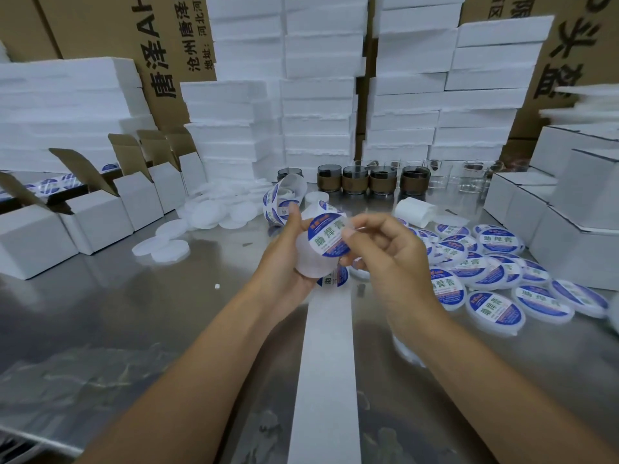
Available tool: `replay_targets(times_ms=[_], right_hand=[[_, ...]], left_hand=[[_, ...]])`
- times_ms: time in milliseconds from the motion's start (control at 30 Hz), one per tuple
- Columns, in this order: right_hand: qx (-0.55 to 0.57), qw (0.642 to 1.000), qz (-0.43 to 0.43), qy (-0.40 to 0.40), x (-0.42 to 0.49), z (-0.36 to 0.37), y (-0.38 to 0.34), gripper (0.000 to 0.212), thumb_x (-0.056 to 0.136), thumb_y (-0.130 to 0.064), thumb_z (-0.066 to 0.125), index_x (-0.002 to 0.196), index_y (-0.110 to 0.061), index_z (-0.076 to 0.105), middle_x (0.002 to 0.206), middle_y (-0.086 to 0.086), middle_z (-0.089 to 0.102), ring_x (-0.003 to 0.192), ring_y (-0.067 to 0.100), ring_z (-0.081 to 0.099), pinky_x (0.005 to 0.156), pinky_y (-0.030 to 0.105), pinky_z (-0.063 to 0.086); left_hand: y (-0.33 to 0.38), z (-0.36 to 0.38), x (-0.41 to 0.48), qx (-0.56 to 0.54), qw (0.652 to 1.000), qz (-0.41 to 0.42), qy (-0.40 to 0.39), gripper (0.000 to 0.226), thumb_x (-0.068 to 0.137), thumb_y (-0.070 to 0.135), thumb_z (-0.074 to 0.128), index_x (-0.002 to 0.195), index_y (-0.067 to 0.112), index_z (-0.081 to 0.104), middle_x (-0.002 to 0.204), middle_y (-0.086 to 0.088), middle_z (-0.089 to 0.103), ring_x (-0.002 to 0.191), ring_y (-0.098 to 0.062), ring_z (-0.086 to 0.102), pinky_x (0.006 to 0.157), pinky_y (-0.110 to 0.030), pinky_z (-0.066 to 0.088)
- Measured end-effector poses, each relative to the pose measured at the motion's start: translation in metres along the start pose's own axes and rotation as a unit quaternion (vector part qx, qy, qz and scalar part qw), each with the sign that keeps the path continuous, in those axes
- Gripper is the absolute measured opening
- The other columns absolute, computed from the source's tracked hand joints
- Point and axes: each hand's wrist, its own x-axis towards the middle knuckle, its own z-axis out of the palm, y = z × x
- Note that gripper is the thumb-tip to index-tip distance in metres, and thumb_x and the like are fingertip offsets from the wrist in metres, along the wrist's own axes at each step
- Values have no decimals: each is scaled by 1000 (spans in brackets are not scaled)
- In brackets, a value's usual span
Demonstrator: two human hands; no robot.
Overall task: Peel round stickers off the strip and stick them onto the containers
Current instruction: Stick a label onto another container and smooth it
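Frosted white plastic is what my left hand (284,252) is gripping right now: a little container (313,262), held from the side just above the middle of the frame and tilted so its top is facing me. My right hand (385,252) is pinching the right edge of a blue-and-white round sticker (330,237) that's lying across that top, thumb on the rim and index finger curling over it.

So I'd say I'm mid-stick. The next move probably calls for smoothing it flat from the centre outward so it's sitting centred with no wrinkles, then setting this one with the done ones.

The backing strip (323,363) is running from under my hands straight down to the bottom edge, with the next label (336,279) peeking out just below the container. The roll (283,202) is sitting just behind my left thumb.

Labelled containers (482,266) are lying heaped and overlapping at middle right. White discs (207,212) are scattered left of centre, with open cartons (97,216) at the left, foam blocks (318,95) stacked behind and glass cups (382,182) lining the back of the steel table (134,313). Nothing's really blocking me, though that heap is crowding my right wrist.
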Motion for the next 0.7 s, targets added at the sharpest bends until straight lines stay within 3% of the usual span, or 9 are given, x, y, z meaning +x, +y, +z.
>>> replay_targets(times_ms=[133, 233, 333, 533, 700], right_hand=[[-32, 999, 33, -13, 0, 1, 8, 6, 82, -9, 67, 81, -11, 62, 55, -6, 61, 44, 0, 53, 44, 13, 42], [-65, 997, 37, 4, 0, -1, 11, 9, 79, -16, 72, 77, -15, 63, 65, 4, 63, 44, -1, 53, 41, 11, 38], [-81, 996, 30, 8, 0, -1, 12, 12, 77, -17, 73, 75, -16, 62, 55, -7, 60, 44, -2, 55, 40, 9, 37], [-122, 992, 15, 16, 0, -2, 15, 14, 75, -18, 75, 73, -15, 62, 53, -5, 56, 47, 1, 55, 42, 11, 37], [-136, 990, 17, 10, 0, -2, 16, 12, 75, -19, 75, 75, -17, 63, 64, 5, 60, 63, 15, 63, 53, 15, 47]], left_hand=[[-5, -3, 1, -11, 998, -28, -48, 71, 93, 58, 28, 126, -1, 52, 130, -25, 55, 125, -36, 50, 104, -43, 40], [-5, -2, 2, -18, 997, -33, -62, 59, 92, 60, 29, 92, 7, 56, 99, -17, 65, 101, -31, 59, 83, -37, 52], [-4, -3, 4, -7, 996, -45, -79, 60, 91, 63, 24, 84, 10, 52, 81, -10, 65, 82, -24, 63, 72, -32, 53], [-5, -3, 6, -13, 994, -46, -99, 66, 91, 65, 18, 81, 10, 54, 75, -7, 71, 68, -18, 69, 68, -29, 56], [-6, -4, 6, -11, 994, -49, -99, 67, 89, 66, 21, 82, 11, 57, 81, -8, 69, 76, -21, 67, 76, -33, 53]])
